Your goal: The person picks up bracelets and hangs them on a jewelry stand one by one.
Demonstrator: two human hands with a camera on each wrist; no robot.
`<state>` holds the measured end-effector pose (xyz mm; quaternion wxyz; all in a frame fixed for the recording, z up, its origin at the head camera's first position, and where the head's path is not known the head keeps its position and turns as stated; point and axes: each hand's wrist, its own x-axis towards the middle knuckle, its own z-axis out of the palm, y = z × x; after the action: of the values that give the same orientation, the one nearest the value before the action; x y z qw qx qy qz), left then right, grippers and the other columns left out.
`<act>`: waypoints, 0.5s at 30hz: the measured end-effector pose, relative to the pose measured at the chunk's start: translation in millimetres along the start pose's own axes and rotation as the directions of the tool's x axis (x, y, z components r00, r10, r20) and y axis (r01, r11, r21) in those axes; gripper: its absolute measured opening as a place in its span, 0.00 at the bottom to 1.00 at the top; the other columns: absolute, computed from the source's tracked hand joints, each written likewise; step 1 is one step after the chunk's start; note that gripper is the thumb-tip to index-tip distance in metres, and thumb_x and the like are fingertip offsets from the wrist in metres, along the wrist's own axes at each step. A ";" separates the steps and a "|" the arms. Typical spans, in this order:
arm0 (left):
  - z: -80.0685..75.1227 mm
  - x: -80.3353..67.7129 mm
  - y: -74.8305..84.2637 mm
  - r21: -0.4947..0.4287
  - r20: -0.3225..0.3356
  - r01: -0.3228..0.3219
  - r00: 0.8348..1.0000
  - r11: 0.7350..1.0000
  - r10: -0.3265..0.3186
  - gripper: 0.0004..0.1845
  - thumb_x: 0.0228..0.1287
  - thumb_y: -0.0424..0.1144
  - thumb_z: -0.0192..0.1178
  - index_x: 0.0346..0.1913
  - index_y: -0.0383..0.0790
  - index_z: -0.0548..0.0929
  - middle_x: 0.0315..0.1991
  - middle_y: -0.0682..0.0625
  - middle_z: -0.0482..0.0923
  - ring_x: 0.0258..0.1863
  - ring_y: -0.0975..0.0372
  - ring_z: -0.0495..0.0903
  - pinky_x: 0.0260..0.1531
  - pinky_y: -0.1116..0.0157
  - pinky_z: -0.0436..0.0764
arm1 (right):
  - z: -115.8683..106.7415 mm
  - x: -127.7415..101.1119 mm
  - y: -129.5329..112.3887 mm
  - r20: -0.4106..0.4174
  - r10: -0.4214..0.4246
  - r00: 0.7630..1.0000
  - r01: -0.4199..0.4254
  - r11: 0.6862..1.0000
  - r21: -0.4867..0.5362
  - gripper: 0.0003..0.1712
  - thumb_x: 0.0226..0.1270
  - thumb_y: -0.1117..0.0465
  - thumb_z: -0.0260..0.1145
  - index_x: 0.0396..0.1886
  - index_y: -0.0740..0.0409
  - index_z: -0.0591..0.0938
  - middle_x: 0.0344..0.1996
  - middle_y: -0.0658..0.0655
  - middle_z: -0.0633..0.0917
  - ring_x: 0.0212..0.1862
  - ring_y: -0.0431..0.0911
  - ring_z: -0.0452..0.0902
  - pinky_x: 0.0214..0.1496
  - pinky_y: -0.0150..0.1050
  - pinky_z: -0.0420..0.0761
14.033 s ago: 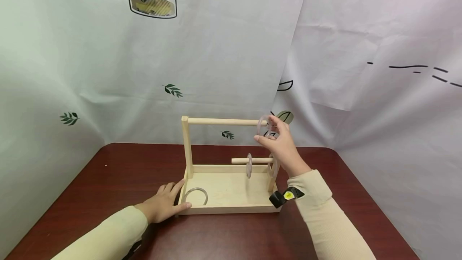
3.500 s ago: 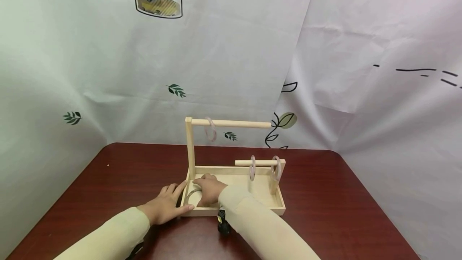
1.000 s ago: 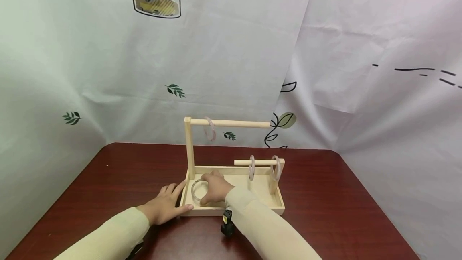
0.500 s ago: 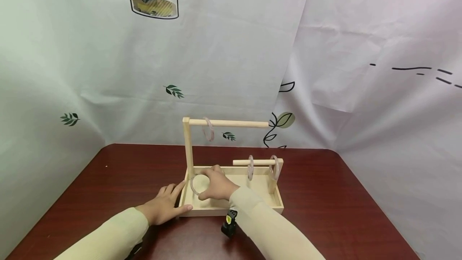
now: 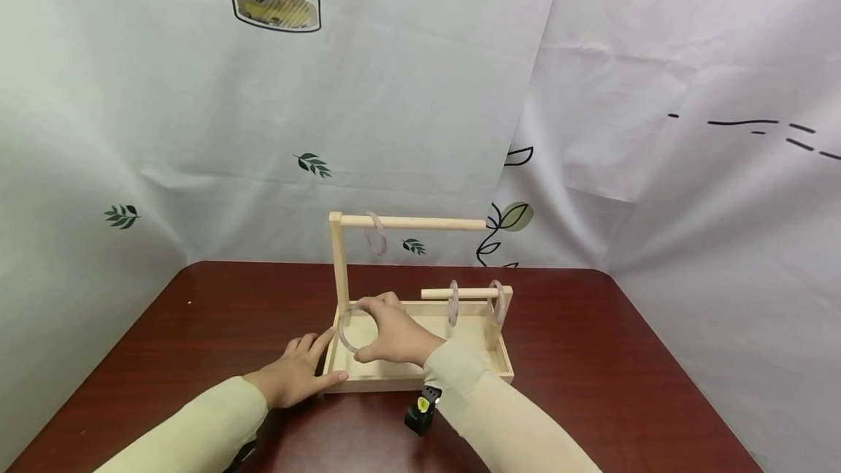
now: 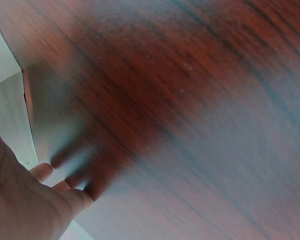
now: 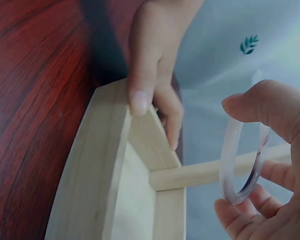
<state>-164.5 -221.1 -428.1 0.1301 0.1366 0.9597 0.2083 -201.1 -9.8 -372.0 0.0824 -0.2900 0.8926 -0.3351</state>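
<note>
We see the right hand pinching a clear pale-pink glass bangle between thumb and curled fingers, lifted just above the left end of the shallow light wooden tray and close to the tall wooden upright post. In the right wrist view the bangle stands on edge, thumb under it, fingertips on top. The left hand lies flat with fingers straight on the dark red-brown wooden table, thumb and fingertips pressed against the tray's left wall; it grips nothing.

A second pinkish bangle hangs on the long upper wooden dowel. Two more bangles hang on the short lower dowel. A black wrist-mounted camera sits under the right cream sleeve. White leaf-printed cloth backs the table.
</note>
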 end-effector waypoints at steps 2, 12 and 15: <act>-0.3 0.6 0.2 0.011 0.006 0.007 1.000 1.000 -0.007 0.49 0.63 0.69 0.50 0.76 0.39 0.50 0.66 0.30 0.57 0.67 0.35 0.53 0.56 0.35 0.64 | -1.8 -1.3 -1.6 -0.011 -0.008 1.000 0.008 1.000 0.018 0.44 0.44 0.60 0.78 0.65 0.56 0.72 0.56 0.56 0.68 0.58 0.45 0.65 0.55 0.37 0.72; -0.4 -0.7 2.1 0.012 -0.030 -0.006 1.000 1.000 0.006 0.49 0.62 0.66 0.54 0.75 0.38 0.53 0.64 0.30 0.59 0.64 0.34 0.56 0.54 0.35 0.65 | -18.5 -13.2 -12.4 -0.088 -0.041 0.995 0.052 0.990 0.128 0.44 0.45 0.62 0.78 0.66 0.54 0.71 0.57 0.58 0.67 0.53 0.46 0.67 0.48 0.35 0.73; 0.4 -0.6 0.6 0.007 -0.037 -0.016 0.999 1.000 0.016 0.49 0.62 0.67 0.54 0.75 0.37 0.53 0.64 0.29 0.59 0.64 0.34 0.56 0.55 0.35 0.64 | -24.9 -17.6 -15.1 -0.116 -0.044 0.992 0.060 0.989 0.139 0.45 0.45 0.61 0.78 0.66 0.53 0.71 0.58 0.57 0.67 0.51 0.45 0.68 0.47 0.35 0.74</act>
<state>-163.6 -220.6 -428.0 0.1101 0.1409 0.9615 0.2086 -188.2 4.8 -344.1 0.0435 -0.2873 0.8619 -0.4156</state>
